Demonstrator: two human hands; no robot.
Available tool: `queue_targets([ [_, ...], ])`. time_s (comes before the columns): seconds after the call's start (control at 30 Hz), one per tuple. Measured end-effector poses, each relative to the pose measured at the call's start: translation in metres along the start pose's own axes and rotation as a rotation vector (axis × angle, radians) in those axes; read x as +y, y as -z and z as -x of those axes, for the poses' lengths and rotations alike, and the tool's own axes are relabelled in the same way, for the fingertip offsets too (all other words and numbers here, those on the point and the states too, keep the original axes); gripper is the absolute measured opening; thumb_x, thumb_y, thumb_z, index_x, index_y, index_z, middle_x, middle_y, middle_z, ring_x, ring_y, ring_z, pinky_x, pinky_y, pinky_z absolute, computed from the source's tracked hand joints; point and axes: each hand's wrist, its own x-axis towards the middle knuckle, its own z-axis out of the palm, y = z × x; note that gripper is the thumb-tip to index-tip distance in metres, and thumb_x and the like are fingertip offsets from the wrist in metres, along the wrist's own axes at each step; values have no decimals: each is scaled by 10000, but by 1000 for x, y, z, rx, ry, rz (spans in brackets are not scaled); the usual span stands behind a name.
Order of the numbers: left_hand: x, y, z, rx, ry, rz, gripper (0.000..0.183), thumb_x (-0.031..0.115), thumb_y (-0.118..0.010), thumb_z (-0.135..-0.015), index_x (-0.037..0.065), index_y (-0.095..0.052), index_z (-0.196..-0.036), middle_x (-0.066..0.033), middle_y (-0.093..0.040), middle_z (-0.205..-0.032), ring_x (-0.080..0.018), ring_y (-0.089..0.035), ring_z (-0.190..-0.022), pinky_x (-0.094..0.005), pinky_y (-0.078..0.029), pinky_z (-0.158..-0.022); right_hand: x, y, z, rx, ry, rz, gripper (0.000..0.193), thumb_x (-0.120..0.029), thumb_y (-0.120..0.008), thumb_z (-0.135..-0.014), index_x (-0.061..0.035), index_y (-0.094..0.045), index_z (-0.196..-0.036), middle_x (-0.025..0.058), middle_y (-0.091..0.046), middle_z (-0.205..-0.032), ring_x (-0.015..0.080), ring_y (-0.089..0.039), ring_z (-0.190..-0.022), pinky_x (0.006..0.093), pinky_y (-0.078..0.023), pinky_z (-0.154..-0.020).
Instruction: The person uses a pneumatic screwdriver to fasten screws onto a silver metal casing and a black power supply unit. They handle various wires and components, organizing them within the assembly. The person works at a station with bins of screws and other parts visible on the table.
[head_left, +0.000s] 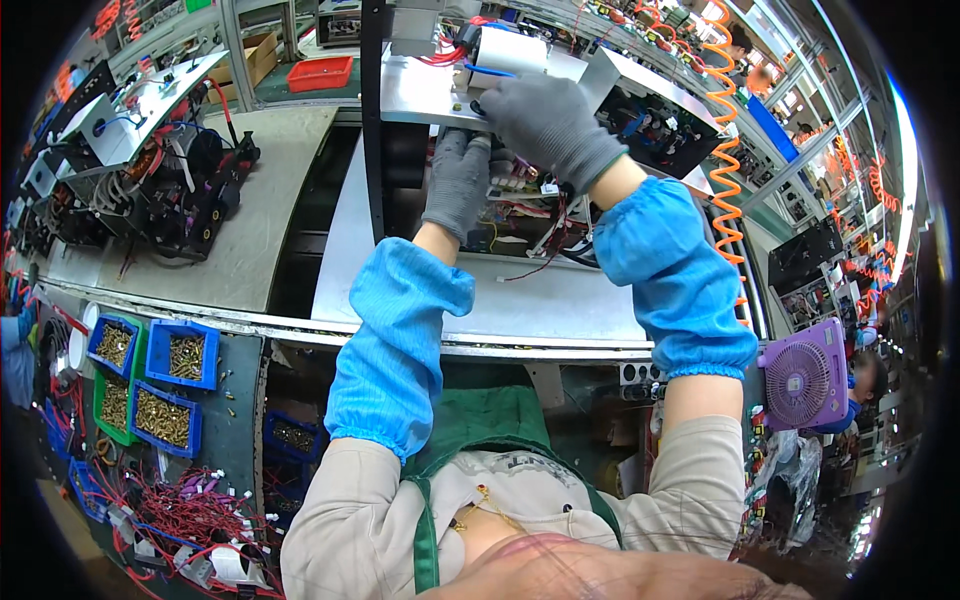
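Note:
Both my hands wear grey knit gloves and work at a metal-framed electrical unit with a silver shelf plate (415,92). My right hand (545,120) is above the plate's front edge, fingers closed in a pinch around something small and dark that I cannot make out. Just below, my left hand (460,185) reaches up under the plate, its fingertips hidden. A white cylinder (512,52) with a blue strip lies on the plate behind my right hand. Under the plate, wires and a circuit board (510,225) show partly, and a thin dark red cable (530,270) trails onto the base.
Left of me stands another open unit (160,180) on a bench. Blue bins of brass-coloured screws (165,418) and a heap of red wires (190,510) lie lower left. An orange coiled hose (728,160) hangs at right, above a purple fan (803,378). A red tray (320,73) sits behind.

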Motion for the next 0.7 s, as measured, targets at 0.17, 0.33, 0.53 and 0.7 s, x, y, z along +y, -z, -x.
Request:
queue_targets([
  [0.17, -5, 6, -10, 66, -111, -401, 145, 132, -564, -878, -2, -595, -922, -61, -608, -715, -114, -581, -599, -252, -469, -556, 2, 24, -11, -327, 39, -43, 228, -92, -621, -740, -100, -643, -966, 108, -644, -910, 292, -654, -864, 416, -536, -734],
  [0.33, -26, 9, -18, 229, -472, -870, 193, 185, -551, -874, 2, -611, -889, -155, -634, -735, -275, -627, -657, -376, -487, -614, 1, 7, -8, -122, 142, 179, 295, -156, -685, -721, -115, -622, -1007, 87, -636, -940, 265, -654, -879, 395, -544, -740],
  [0.53, 8, 14, -2, 113, -396, -1257, 293, 327, -518, -875, 50, -612, -862, -196, -640, -791, -380, -618, -778, -478, -483, -704, 30, 13, 9, -29, 87, 134, 378, -221, -696, -734, -239, -595, -1098, 86, -589, -958, 257, -639, -883, 361, -556, -688],
  [0.7, 16, 17, 1, 67, -349, -1292, 283, 328, -528, -870, 58, -615, -864, -190, -642, -790, -379, -619, -771, -470, -490, -696, 27, 24, 1, -12, 73, 77, 212, -242, -670, -745, -290, -667, -951, 64, -596, -874, 239, -644, -784, 380, -544, -609],
])
